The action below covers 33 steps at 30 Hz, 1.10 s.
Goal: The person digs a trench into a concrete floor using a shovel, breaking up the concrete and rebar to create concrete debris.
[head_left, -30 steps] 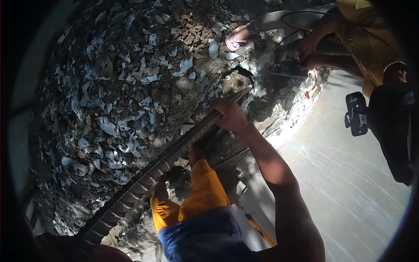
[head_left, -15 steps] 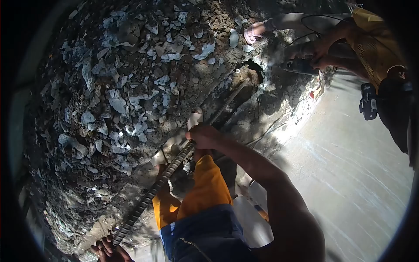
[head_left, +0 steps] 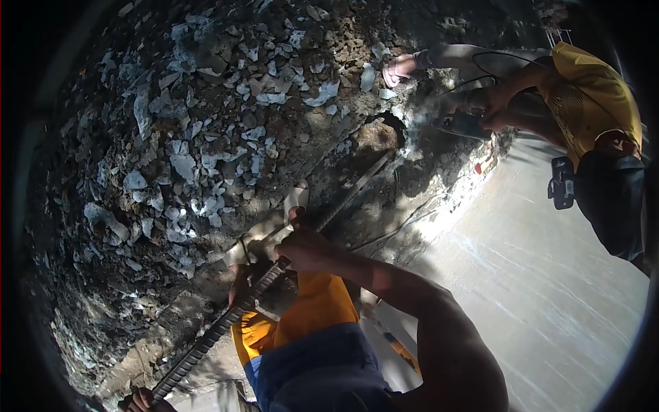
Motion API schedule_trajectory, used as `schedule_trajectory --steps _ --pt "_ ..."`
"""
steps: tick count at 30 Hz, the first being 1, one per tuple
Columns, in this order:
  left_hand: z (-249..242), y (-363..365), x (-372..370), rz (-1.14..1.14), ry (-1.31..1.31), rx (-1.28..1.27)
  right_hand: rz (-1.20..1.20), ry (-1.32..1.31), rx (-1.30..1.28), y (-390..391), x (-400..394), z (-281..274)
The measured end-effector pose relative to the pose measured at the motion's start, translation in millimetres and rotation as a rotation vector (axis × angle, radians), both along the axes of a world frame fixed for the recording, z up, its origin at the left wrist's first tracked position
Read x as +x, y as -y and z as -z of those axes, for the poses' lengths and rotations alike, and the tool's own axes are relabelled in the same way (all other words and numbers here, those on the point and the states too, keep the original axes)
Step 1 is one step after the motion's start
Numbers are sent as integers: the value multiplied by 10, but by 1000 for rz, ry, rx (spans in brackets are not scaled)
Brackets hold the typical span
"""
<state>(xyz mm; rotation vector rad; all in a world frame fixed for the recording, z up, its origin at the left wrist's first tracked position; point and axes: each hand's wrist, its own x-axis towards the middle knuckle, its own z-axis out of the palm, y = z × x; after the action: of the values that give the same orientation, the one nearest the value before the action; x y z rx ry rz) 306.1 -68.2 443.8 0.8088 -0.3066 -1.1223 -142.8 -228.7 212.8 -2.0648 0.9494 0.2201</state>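
Note:
A long ribbed steel bar [head_left: 214, 331] slants from the lower left up toward the right. My right hand [head_left: 303, 250] is closed around its middle. Down at the bottom left edge, my left hand [head_left: 145, 400] grips the bar's near end and is partly cut off by the frame. The bar's far tip lies at the lower side of a dark hole [head_left: 392, 123] in the broken ground. My feet, in light footwear [head_left: 296, 196], stand beside the bar among dirt and rubble.
Broken concrete chips and soil [head_left: 185, 161] cover the left side. At the upper right a co-worker in a yellow shirt [head_left: 594, 93] bends over a dark power tool [head_left: 463, 125] with a cable. A smooth pale concrete floor [head_left: 535, 275] spreads along the right.
Both my hands and the bar have shifted down and left, and the bar's tip sits lower relative to the hole. The co-worker's head and shirt show slightly lower.

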Motion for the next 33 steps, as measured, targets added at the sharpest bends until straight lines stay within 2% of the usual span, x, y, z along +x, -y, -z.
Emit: schedule_trajectory --steps 1,2,3,4,5,6,7,8,10,12,14,16,18,20,21,23,24,26,30,32,33 --pt "267 304 -606 -8 26 59 75 80 -129 50 -371 242" --pt "450 605 -1264 -15 48 131 177 35 17 214 -761 294" --pt "516 685 -1462 -23 55 98 265 -7 133 467 -1059 376" --pt "680 914 -1583 -16 57 32 225 6 -8 609 -1160 567" --pt "638 992 -1613 -17 11 88 156 31 -78 489 -1175 715" --pt "478 1147 -1591 -3 -18 153 163 65 -44 440 -1109 761" --pt "389 1248 -1583 92 89 132 263 100 -123 495 -1219 750" --pt "202 1446 -1771 64 157 135 352 125 -215 561 -1347 651" --pt "-130 1810 -1893 411 173 -91 393 169 -283 765 -1567 442" --pt "-495 2210 -2185 571 217 -204 522 273 -509 835 -1800 245" --pt "-738 2386 -2352 579 201 -242 604 296 -504 896 -2016 13" --pt "-967 2558 -2687 673 348 -334 696 247 -442 872 -2153 -37" --pt "-1243 2503 -3137 683 379 -411 828 159 -485 698 -2249 -308" --pt "-1333 2519 -3253 1062 389 -816 963 149 -498 451 -2278 -326" --pt "-1327 2443 -3290 1077 379 -861 986 139 -539 322 -2284 -444" --pt "-1335 2231 -3296 1046 372 -764 1120 -11 -712 28 -2124 -656" --pt "-1396 2155 -3334 1060 379 -796 1140 -4 -740 -50 -1982 -814" --pt "-1494 1967 -3486 923 464 -645 1230 177 -610 -235 -1723 -1169" --pt "-1505 1682 -3587 1061 475 -824 1372 301 -742 -490 -1364 -1286" --pt "-1500 1527 -3693 1129 538 -991 1509 329 -673 -645 -1326 -1381" --pt "-1530 1376 -3773 1170 584 -1055 1499 332 -691 -739 -1343 -1346"
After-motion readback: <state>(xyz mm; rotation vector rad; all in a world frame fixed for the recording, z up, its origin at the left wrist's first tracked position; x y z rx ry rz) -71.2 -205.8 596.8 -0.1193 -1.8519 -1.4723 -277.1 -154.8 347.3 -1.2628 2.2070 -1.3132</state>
